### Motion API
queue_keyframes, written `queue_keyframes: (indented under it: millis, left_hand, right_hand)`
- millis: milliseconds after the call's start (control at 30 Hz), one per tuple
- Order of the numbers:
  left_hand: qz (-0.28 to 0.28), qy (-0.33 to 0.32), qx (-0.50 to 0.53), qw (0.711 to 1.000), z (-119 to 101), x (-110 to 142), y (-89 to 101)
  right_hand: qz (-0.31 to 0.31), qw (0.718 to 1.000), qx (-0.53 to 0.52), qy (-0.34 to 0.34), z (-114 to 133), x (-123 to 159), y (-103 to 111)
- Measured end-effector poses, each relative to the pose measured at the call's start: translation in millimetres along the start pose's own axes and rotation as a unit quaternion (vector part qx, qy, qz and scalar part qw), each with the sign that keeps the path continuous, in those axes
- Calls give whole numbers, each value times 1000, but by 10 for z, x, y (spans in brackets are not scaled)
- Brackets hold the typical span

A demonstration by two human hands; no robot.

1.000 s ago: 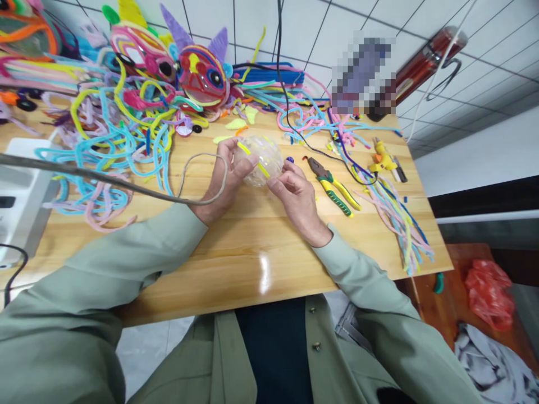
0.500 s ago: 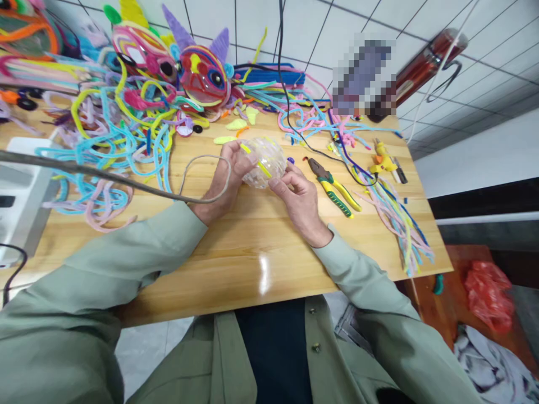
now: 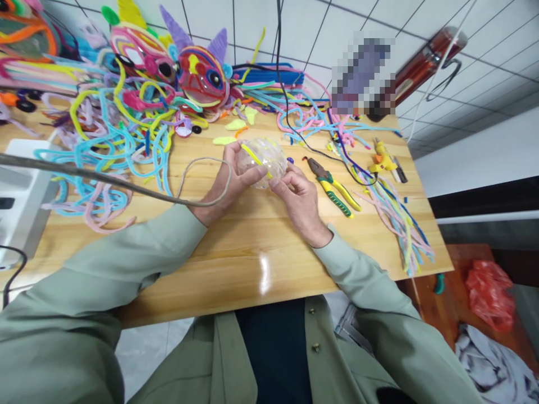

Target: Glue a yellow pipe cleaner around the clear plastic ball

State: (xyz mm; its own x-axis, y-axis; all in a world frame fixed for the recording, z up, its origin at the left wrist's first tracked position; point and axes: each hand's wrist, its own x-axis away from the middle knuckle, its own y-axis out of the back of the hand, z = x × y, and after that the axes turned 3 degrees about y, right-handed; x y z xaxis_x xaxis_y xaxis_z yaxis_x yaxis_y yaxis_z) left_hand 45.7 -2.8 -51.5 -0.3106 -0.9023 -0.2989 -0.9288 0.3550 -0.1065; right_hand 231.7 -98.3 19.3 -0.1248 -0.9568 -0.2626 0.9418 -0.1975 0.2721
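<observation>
Between my hands, over the middle of the table, is a clear, faceted plastic ball (image 3: 275, 154). A yellow pipe cleaner (image 3: 252, 154) lies in a slanting line across its near face. My left hand (image 3: 229, 179) grips the ball from the left, its thumb pressed on the strip. From the right, my right hand (image 3: 298, 199) pinches the lower edge of the ball near the strip's lower end, thumb and index finger together. Just right of that hand lie pliers (image 3: 332, 185) with green and yellow handles.
Tangled pipe cleaners (image 3: 122, 140) fill the left. Decorated balls with horns (image 3: 204, 76) stand behind. A yellow glue gun (image 3: 382, 160), cord attached, and a pipe cleaner bundle (image 3: 404, 224) lie right. A dark red flask (image 3: 421, 67) stands at the back. A cable (image 3: 105, 179) crosses before my left forearm.
My left thumb has moved right and down along the yellow pipe cleaner, which now shows as a longer unbroken line on the ball. My right hand has stayed in place.
</observation>
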Motion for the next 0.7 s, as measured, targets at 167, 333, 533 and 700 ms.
queue_keyframes:
  millis: [167,333,533,700]
  left_hand:
    - [-6,-13,-19,1000,15,22,-29]
    - [-16,-2,-13,1000,-69,43,-66]
    - [-18,28,-5,999,-231,55,-98]
    - [-45,71,-69,994,-201,113,-107]
  right_hand:
    - [-6,1000,-20,8,-18,7,-27]
    - [-13,1000,-9,6,-40,15,-46]
    - [-13,1000,3,1,-38,15,-52]
    - [-7,999,31,-26,-59,-6,-35]
